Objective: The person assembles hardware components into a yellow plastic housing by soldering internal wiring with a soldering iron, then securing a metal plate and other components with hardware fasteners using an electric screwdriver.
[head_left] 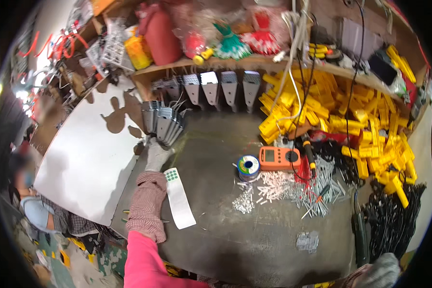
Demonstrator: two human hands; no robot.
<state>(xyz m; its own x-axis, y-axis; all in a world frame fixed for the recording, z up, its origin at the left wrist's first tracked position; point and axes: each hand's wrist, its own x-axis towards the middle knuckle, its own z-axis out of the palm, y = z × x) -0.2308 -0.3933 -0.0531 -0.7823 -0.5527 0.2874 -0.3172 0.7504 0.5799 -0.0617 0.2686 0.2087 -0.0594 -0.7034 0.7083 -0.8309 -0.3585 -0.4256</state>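
My left hand point(158, 154), in a pale grey glove, reaches to the far left of the dark worktop. It touches the lower ends of a cluster of grey metal housings point(164, 126) with thin wires; its fingertips are hidden there, so I cannot tell whether it grips one. Beside that forearm lies a white paper strip point(180, 204) with green round stickers. My right hand point(382, 272), in a grey glove, is at the bottom right edge, blurred and partly cut off. Nearest to it is a long dark tool handle point(361, 235); what its fingers do is unclear.
More metal housings point(229, 89) stand in a row below the shelf point(177, 64). An orange multimeter point(278, 157), a solder spool point(248, 166), white tubes point(276, 185) and screws point(321, 192) lie mid-right. Yellow plastic parts point(321, 103) and black cables point(394, 218) are heaped right. A person point(38, 213) sits left.
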